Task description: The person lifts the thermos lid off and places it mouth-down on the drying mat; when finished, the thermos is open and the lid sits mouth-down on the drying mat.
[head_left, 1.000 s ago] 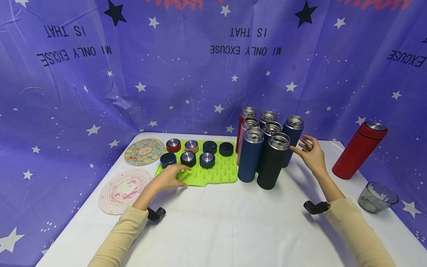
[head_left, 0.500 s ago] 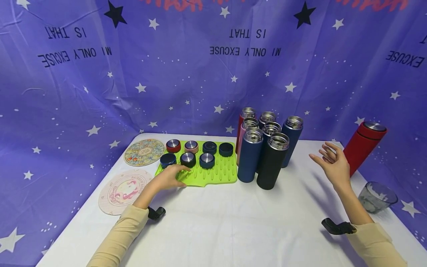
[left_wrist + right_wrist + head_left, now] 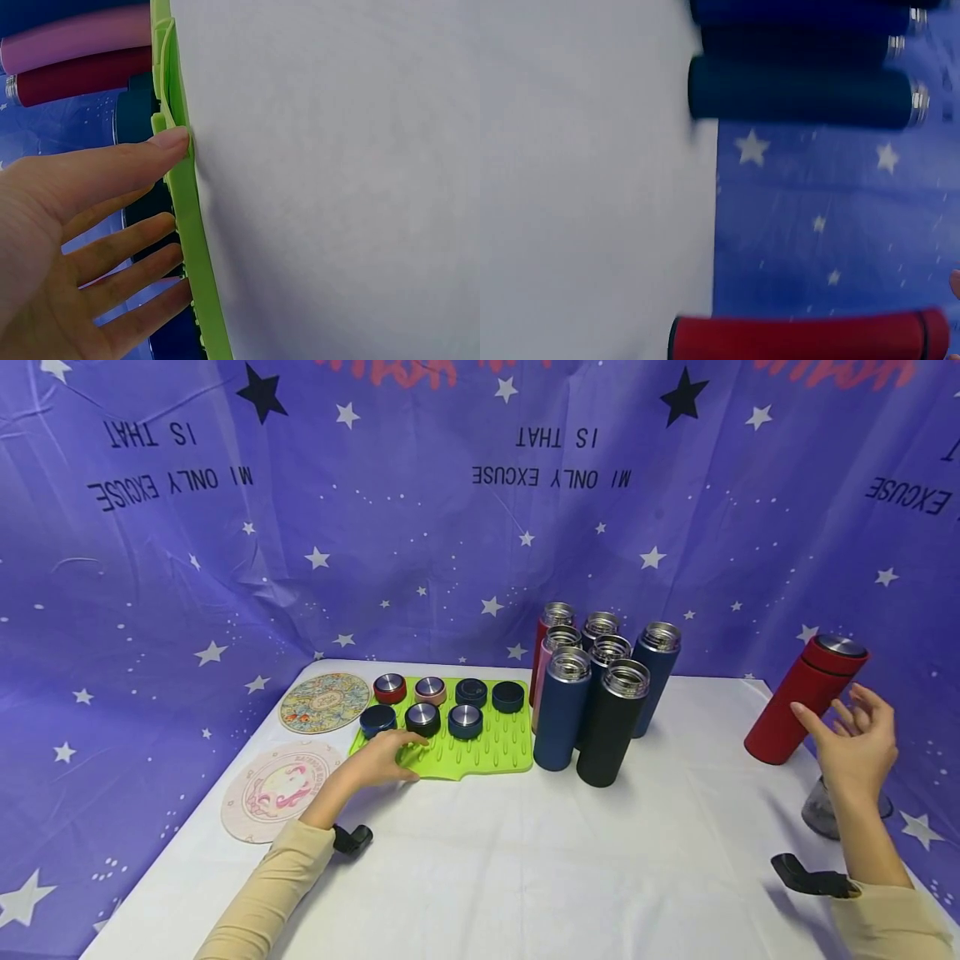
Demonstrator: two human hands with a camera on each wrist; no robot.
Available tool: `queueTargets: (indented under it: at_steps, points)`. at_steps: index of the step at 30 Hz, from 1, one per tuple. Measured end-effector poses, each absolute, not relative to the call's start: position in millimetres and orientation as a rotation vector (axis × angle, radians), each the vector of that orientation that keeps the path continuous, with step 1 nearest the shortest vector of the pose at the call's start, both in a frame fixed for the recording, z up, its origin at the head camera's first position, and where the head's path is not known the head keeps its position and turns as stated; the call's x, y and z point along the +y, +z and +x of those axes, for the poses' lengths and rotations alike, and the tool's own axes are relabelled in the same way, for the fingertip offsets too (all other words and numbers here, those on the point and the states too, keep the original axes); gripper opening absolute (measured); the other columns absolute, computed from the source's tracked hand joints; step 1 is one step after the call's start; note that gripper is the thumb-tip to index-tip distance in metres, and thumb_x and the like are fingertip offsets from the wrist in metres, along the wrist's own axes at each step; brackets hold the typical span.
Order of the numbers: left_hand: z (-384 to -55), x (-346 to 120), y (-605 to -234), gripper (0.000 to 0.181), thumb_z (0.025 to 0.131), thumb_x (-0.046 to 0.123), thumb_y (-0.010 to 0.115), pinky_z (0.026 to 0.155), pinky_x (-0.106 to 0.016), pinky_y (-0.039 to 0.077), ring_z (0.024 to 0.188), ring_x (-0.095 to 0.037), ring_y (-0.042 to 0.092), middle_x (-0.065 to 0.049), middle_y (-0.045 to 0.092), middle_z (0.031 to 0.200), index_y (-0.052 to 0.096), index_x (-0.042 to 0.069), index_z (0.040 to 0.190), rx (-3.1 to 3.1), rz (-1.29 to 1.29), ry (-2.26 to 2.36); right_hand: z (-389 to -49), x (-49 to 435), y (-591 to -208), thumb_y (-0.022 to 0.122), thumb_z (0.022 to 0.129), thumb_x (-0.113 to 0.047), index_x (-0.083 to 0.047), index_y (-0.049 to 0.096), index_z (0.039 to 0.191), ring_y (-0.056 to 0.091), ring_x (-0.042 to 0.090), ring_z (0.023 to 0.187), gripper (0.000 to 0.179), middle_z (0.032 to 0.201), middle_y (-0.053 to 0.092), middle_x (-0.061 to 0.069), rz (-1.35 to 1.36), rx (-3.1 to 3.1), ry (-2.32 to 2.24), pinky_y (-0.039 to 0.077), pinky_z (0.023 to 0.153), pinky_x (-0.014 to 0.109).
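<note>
My left hand point(image 3: 381, 758) rests at the front left edge of a green silicone mat point(image 3: 491, 752), fingers spread. In the left wrist view its thumb touches the rim of the mat point(image 3: 196, 247). Several flask lids, among them a black one point(image 3: 423, 720) and a navy one point(image 3: 466, 721), lie on the mat. On the right, my right hand point(image 3: 861, 747) has loosely bent fingers beside a red thermos point(image 3: 793, 706) with its lid on. I cannot tell whether they touch it. The right wrist view shows the red thermos point(image 3: 802, 339) and only a sliver of fingertip.
Several lidless flasks, including a black one point(image 3: 613, 727) and a blue one point(image 3: 562, 710), stand upright right of the mat. A glass cup point(image 3: 819, 810) is partly hidden behind the right hand. Two round coasters, one patterned point(image 3: 326, 702) and one pink point(image 3: 262, 793), lie left.
My right hand has moved right, from beside the lidless flasks across to the red thermos. The left hand and the lids have stayed where they were.
</note>
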State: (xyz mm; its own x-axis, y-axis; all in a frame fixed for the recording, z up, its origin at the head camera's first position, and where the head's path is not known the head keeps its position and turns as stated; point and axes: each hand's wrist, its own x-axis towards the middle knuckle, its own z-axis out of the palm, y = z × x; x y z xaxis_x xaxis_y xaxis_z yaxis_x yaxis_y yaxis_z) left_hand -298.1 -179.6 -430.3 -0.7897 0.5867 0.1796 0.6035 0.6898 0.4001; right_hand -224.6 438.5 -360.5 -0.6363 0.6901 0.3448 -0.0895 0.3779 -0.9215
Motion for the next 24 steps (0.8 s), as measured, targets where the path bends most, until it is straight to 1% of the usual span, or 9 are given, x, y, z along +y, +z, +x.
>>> queueTargets:
  at_steps: [5, 9, 15, 19, 21, 24]
  points:
    - [-298.5, -180.2, -431.3, 0.056, 0.072, 0.015, 0.085, 0.089, -0.047, 0.048, 0.105, -0.033, 0.058, -0.016, 0.064, 0.116, 0.063, 0.001, 0.122, -2.856, -1.008, -0.695, -233.4, 461.4, -366.3, 0.081, 0.078, -0.019, -0.028, 0.04, 0.143, 0.045, 0.004, 0.128, 0.078, 0.148, 0.04, -0.005, -0.623, -1.872, 1.367, 0.03, 0.111, 0.025]
    - [-299.0, -180.3, -431.4, 0.056, 0.072, 0.015, 0.085, 0.088, -0.046, 0.048, 0.105, -0.032, 0.058, -0.015, 0.064, 0.117, 0.063, 0.001, 0.122, -2.852, -1.015, -0.692, -243.1, 471.1, -369.8, 0.08, 0.079, -0.021, -0.03, 0.035, 0.145, 0.04, 0.005, 0.132, 0.08, 0.152, 0.035, -0.008, -0.686, -1.886, 1.404, 0.028, 0.112, 0.026]
    - [-298.6, -179.9, -430.3, 0.056, 0.073, 0.014, 0.085, 0.088, -0.046, 0.048, 0.105, -0.032, 0.058, -0.015, 0.064, 0.118, 0.063, 0.001, 0.122, -2.856, -1.009, -0.688, -264.1, 477.9, -373.5, 0.081, 0.078, -0.027, -0.028, 0.031, 0.148, 0.037, 0.008, 0.135, 0.086, 0.154, 0.031, -0.005, -0.686, -1.91, 1.402, 0.028, 0.112, 0.027]
    - [-298.6, -179.5, -430.6, 0.056, 0.072, 0.014, 0.085, 0.088, -0.046, 0.048, 0.104, -0.032, 0.058, -0.015, 0.064, 0.117, 0.063, 0.001, 0.122, -2.85, -1.013, -0.687, -275.1, 479.2, -377.1, 0.081, 0.077, -0.027, -0.026, 0.029, 0.149, 0.037, 0.01, 0.136, 0.09, 0.153, 0.033, -0.002, -0.645, -1.9, 1.366, 0.028, 0.112, 0.027]
    - [-298.6, -179.2, -430.8, 0.056, 0.072, 0.014, 0.085, 0.089, -0.046, 0.048, 0.104, -0.032, 0.058, -0.015, 0.064, 0.117, 0.063, 0.001, 0.122, -2.849, -1.013, -0.684, -279.7, 479.2, -378.8, 0.082, 0.076, -0.026, -0.027, 0.029, 0.149, 0.037, 0.009, 0.135, 0.09, 0.152, 0.035, -0.004, -0.616, -1.878, 1.361, 0.027, 0.112, 0.026]
    - [-298.6, -178.7, -430.8, 0.056, 0.072, 0.014, 0.085, 0.089, -0.046, 0.048, 0.105, -0.032, 0.058, -0.014, 0.064, 0.117, 0.063, 0.001, 0.122, -2.852, -1.014, -0.678, -285.7, 479.1, -381.9, 0.083, 0.076, -0.025, -0.03, 0.033, 0.147, 0.042, 0.005, 0.131, 0.088, 0.148, 0.042, -0.005, -0.597, -1.854, 1.327, 0.028, 0.111, 0.024]
